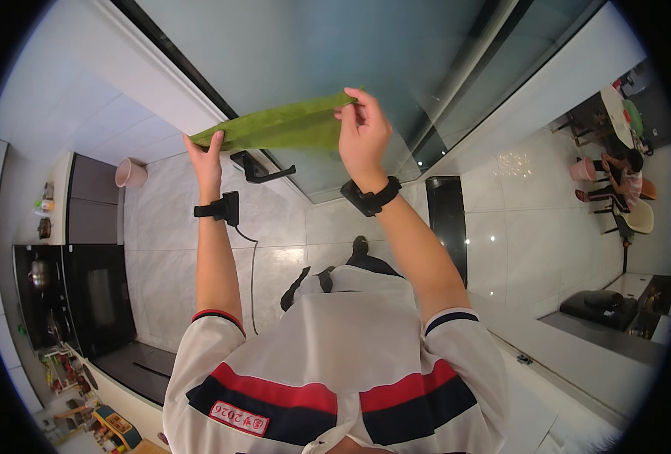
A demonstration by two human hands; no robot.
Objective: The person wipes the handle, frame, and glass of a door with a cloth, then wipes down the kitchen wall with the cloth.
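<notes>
A green cloth is stretched between my two hands in front of a frosted glass door. My left hand pinches its left end between thumb and fingers, near the door's white frame. At the other end, my right hand grips the upper corner, higher than the left. The cloth has a fold along its top edge and hangs slightly below it. Just under the cloth, a black door handle juts out from the door. Whether the cloth touches the glass I cannot tell.
A pink bin stands on the tiled floor at left, by a counter with a black stove. A cable runs down from my left wrist strap. Right of the door lies a black floor strip. Farther right, a person sits near a table.
</notes>
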